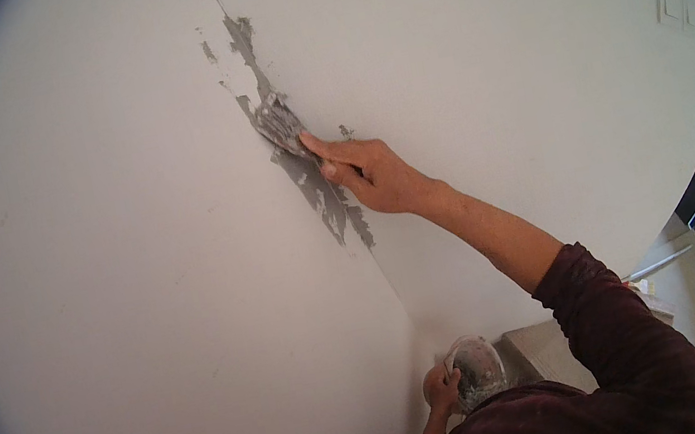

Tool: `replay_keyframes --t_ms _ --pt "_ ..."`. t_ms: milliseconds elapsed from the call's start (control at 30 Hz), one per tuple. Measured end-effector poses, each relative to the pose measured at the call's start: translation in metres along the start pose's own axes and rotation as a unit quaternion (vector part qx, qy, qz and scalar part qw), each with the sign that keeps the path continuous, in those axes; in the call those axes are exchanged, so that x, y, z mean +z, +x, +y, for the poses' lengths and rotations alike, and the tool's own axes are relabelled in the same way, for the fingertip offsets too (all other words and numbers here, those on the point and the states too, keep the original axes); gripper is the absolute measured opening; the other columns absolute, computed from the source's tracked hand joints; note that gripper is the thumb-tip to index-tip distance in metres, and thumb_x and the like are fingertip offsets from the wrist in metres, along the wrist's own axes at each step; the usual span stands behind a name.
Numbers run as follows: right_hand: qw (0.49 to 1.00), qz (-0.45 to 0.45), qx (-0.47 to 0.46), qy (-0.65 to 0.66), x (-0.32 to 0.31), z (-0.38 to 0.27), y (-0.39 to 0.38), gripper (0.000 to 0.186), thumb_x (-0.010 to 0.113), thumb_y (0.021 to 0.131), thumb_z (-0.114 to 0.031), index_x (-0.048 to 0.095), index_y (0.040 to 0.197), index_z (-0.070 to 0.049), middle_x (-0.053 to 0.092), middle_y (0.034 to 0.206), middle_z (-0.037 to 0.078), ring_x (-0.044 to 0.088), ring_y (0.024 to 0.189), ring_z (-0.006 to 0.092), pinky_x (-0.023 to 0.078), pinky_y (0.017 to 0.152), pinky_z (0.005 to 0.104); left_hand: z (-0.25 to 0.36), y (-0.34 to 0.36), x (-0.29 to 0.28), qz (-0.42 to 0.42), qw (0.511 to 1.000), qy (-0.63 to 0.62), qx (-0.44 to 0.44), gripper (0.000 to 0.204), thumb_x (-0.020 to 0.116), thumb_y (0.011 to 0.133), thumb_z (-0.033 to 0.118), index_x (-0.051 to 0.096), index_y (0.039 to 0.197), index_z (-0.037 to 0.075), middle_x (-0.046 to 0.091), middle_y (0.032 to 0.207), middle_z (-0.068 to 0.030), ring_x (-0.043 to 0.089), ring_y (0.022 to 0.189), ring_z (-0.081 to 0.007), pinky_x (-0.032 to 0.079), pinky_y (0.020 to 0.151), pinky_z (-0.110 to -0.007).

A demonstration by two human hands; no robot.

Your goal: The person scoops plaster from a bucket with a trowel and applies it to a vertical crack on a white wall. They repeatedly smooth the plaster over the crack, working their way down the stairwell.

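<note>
Holding one smeared scraper (280,122) at one wall corner (390,279), right fingers (326,145) clasping it, left fingers (454,377) gripping one bowl (479,344)

Right hand (389,177) high, left hand (440,388) low

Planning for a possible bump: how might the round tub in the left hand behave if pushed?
The tub would probably tilt, since the left hand holds it at one side. Its round rim suggests it could roll if dropped on edge. Grey smears inside may make it slippery.
</note>
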State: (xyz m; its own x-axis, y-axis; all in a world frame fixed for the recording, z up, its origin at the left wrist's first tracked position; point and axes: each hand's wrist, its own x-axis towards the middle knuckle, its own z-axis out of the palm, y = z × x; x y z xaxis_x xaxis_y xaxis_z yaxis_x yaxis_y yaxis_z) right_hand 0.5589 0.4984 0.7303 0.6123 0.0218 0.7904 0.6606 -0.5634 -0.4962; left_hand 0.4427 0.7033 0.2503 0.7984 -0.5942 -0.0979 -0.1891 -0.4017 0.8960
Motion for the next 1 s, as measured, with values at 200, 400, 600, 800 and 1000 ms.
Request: replay_keyframes --t_ms 200,400,600,800,1000 --pt "0.99 -0.1 0.089 -0.054 -0.036 -0.017 -0.043 0.042 0.05 0.097 -0.013 0.047 0.139 -0.01 0.063 0.083 0.019 0.054 0.065 0.0239 0.048 0.073 0.0343 0.003 -0.005 -0.001 0.03 0.999 0.024 -0.018 0.038 0.064 0.086 0.036 0.064 0.108 0.003 0.064 0.096 -0.0194 0.06 0.097 -0.0361 0.044 0.085 -0.045" --pt "0.994 0.009 -0.029 -0.1 -0.082 -0.055 0.046 0.037 0.047 0.098 -0.02 0.053 0.134 -0.009 0.063 0.075 0.017 0.054 0.061 0.0233 0.048 0.065 0.0378 0.016 -0.019 -0.004 0.075 0.997 0.009 -0.027 0.035 0.063 0.087 0.03 0.063 0.11 0.004 0.063 0.095 -0.0169 0.06 0.095 -0.0334 0.045 0.086 -0.043" --pt "0.992 -0.051 -0.044 -0.11 -0.054 -0.038 0.052 0.038 0.046 0.1 -0.02 0.051 0.136 -0.01 0.058 0.069 0.013 0.048 0.057 0.0193 0.045 0.061 0.0342 0.03 -0.041 0.019 0.125 0.988 -0.028 -0.083 0.037 0.062 0.089 0.032 0.063 0.112 0.003 0.063 0.103 -0.0156 0.06 0.099 -0.0313 0.044 0.088 -0.041" --pt "0.964 -0.232 0.049 -0.124 -0.069 0.0 -0.039 0.04 0.048 0.099 -0.02 0.049 0.138 -0.012 0.059 0.071 0.014 0.055 0.065 0.0247 0.046 0.066 0.0372 0.041 -0.05 0.03 0.143 0.976 -0.098 -0.135 0.04 0.059 0.092 0.037 0.063 0.113 0.003 0.064 0.103 -0.0129 0.06 0.097 -0.0278 0.045 0.086 -0.038" --pt "0.998 -0.002 -0.056 -0.03 -0.032 0.008 -0.013 0.044 0.046 0.099 -0.023 0.042 0.142 -0.017 0.058 0.083 0.017 0.058 0.077 0.0327 0.048 0.076 0.046 0.068 -0.063 0.038 0.125 0.956 -0.105 -0.243 0.043 0.059 0.094 0.034 0.059 0.124 0.004 0.064 0.114 -0.0109 0.058 0.105 -0.0221 0.044 0.091 -0.036"
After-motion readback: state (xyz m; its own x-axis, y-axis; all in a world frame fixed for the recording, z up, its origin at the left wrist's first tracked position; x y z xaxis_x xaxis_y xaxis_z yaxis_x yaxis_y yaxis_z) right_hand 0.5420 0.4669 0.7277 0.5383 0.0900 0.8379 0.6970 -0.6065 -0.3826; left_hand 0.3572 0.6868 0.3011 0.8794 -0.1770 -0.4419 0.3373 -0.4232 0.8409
